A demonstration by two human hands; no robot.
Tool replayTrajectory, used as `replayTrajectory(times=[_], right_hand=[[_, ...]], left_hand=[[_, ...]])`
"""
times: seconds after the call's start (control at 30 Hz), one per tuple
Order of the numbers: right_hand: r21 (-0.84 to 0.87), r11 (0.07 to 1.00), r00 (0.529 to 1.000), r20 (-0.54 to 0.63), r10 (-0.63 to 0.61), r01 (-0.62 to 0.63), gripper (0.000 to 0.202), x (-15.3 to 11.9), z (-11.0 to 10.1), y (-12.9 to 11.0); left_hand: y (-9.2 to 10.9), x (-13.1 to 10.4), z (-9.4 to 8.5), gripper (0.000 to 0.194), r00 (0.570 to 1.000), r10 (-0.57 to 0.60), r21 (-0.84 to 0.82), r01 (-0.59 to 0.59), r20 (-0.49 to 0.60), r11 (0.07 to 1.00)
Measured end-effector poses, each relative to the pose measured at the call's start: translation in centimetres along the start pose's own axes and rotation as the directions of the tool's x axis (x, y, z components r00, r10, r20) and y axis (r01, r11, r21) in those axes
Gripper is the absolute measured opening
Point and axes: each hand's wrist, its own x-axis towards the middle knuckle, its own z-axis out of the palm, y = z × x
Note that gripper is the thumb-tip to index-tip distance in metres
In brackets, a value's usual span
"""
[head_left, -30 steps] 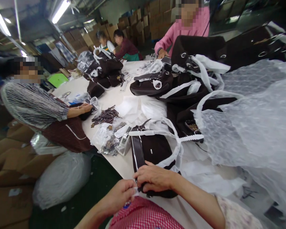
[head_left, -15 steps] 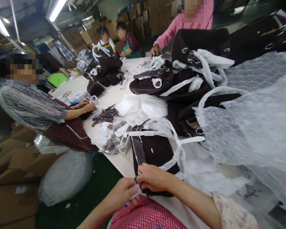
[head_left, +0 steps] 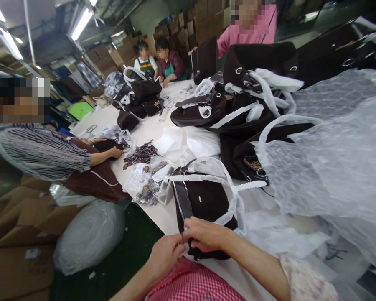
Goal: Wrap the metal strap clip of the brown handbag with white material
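A dark brown handbag (head_left: 207, 196) lies on the table right in front of me, its handles (head_left: 228, 179) wrapped in white material. Fingers closed, my right hand (head_left: 207, 236) grips the near end of the bag by its dark top edge. My left hand (head_left: 166, 255) meets it there in a pinch, with a small white piece (head_left: 186, 248) showing at the thumb. The fingertips of both hands touch or nearly touch, and they hide the exact spot being held. A small pale box-like object (head_left: 165, 190) stands beyond the bag's left corner.
Dark patterned strips (head_left: 141, 154) and plastic bags of metal parts (head_left: 147, 188) lie ahead left. More brown handbags (head_left: 200, 108) and bubble wrap (head_left: 329, 175) fill the right. Co-workers stand around the table, one in a striped top (head_left: 44, 150) at left. A plastic roll (head_left: 90, 238) sits on the floor.
My left hand has moved up and right, closer against my right hand, and the white piece shows less. The pink-sleeved co-worker now has a dark bag upright; the striped-top co-worker's hands have moved apart.
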Motion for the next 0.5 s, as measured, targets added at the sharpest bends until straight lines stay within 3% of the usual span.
replayTrajectory(times=[0.17, 0.27, 0.5], right_hand=[[0.062, 0.998, 0.999, -0.028, 0.017, -0.015, 0.019, -0.1, 0.2, -0.1], [0.1, 0.995, 0.998, -0.049, 0.03, -0.025, 0.021, -0.2, 0.0, -0.3], [0.119, 0.991, 0.993, -0.093, 0.072, -0.06, 0.028, -0.4, -1.0, -0.3]], left_hand=[[-1.1, 0.9, 1.6, 0.016, 0.99, -0.084, -0.351, 0.12, 0.115, 0.929], [-1.6, 1.5, 1.6, 0.022, 0.976, -0.095, -0.408, 0.168, 0.194, 0.897], [-1.5, 2.1, -0.2, 0.041, 0.929, -0.118, -0.49, 0.289, 0.35, 0.822]])
